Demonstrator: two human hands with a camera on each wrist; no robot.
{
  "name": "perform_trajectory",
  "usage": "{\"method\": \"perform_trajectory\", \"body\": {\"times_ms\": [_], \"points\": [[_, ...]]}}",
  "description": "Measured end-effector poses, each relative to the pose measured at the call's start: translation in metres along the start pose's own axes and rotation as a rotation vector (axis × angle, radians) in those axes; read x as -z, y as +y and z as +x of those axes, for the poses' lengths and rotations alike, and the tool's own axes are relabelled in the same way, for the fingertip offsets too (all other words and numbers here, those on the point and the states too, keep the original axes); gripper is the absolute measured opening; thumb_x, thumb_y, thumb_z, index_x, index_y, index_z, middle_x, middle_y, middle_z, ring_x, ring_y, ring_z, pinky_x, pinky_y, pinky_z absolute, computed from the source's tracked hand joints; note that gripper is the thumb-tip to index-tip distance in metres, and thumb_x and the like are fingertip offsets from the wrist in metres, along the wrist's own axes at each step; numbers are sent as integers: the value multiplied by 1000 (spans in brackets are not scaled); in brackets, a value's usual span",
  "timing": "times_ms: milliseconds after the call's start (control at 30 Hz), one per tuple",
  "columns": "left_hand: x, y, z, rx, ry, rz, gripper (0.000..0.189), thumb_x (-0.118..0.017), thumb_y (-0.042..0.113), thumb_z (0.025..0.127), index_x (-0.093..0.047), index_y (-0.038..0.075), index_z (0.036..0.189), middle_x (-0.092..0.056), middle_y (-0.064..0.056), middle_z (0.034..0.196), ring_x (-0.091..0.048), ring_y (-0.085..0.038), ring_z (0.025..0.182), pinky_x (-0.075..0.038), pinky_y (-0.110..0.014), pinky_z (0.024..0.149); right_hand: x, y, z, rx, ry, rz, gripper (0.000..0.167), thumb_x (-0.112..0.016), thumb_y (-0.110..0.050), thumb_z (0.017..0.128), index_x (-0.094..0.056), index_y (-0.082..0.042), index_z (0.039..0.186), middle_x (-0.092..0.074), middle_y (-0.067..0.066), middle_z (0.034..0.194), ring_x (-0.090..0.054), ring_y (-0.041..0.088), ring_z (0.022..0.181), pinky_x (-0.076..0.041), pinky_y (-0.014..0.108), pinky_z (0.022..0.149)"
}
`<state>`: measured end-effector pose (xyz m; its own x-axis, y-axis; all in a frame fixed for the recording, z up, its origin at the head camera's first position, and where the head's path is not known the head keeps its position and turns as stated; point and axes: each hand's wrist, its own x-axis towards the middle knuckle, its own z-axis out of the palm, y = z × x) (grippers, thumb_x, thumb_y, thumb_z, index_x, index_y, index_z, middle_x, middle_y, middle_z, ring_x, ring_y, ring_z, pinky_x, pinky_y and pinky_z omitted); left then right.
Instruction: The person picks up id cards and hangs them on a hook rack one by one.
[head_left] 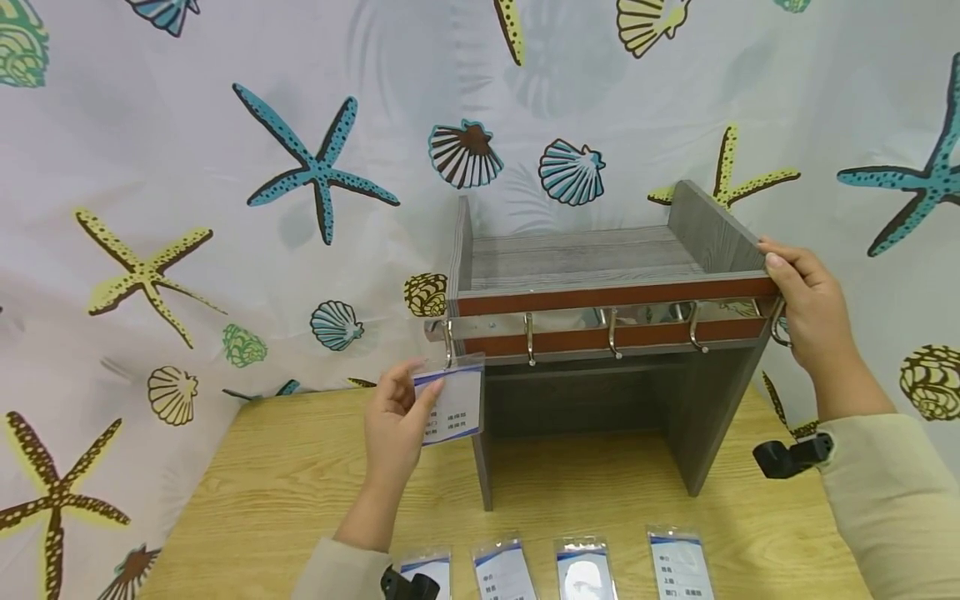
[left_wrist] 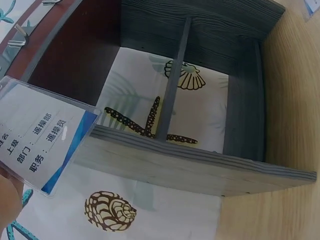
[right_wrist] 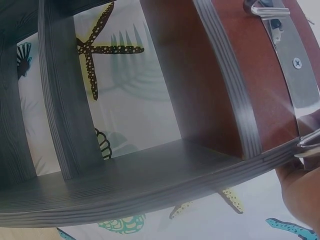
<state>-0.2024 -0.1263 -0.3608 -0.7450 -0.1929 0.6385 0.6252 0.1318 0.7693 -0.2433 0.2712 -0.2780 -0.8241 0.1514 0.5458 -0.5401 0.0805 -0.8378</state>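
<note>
The left grip [head_left: 393, 417] pinches a badge [head_left: 456, 402] at the leftmost hook [head_left: 448, 337] of the rack [head_left: 622, 297]; the right grip [head_left: 819, 312] clasps the rack's right end. On the counter [head_left: 300, 467] before the rack, the head view shows four more badges [head_left: 507, 575]; the left wrist view catches only one's corner [left_wrist: 313, 5].

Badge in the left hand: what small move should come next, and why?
Probably ease the badge onto the leftmost hook: the left hand pinches it with its top edge at the hook's tip, and the right hand grips the shelf by its corner. Whether the hook already passes through is unclear.
</note>
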Motion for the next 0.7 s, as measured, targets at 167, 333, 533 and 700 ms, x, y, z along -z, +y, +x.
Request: {"method": "perform_trajectory", "body": {"times_ms": [167, 333, 533, 700], "points": [[6, -6, -6, 81, -6, -84, 18, -60, -7, 76, -52, -13, 91, -58, 3, 73, -55, -6, 65, -47, -17, 58, 1, 1, 0, 1, 0, -10, 23, -49, -20, 89, -57, -13, 109, -44, 2, 126, -26, 15, 124, -24, 16, 95], [18, -14, -17, 178, -7, -50, 18, -63, 6, 78, -56, -5, 91, -59, -6, 80, -56, -12, 73, -46, -18, 65, 1, 0, 0, 1, 3, -28, 24, -49, -21, 89, -57, -13, 110, -42, 4, 128, -26, 15, 123, -24, 16, 95], [36, -57, -33, 252, -42, -44, 24, -64, 19, 79, -59, 2, 95, -60, -12, 88, -57, -16, 78, -46, -20, 70, 0, 0, 0, -2, 11, -2, 24, -50, -20, 88, -57, -12, 109, -43, 3, 127, -28, 15, 122, -26, 15, 93], [42, -36, -42, 387, -50, 99, 23, -63, 13, 79, -57, -1, 96, -59, -12, 86, -58, -14, 76, -46, -21, 71, 0, 0, 0, 2, 9, -24, 24, -49, -20, 89, -57, -13, 110, -42, 4, 128, -28, 15, 122, -26, 15, 93]]}}
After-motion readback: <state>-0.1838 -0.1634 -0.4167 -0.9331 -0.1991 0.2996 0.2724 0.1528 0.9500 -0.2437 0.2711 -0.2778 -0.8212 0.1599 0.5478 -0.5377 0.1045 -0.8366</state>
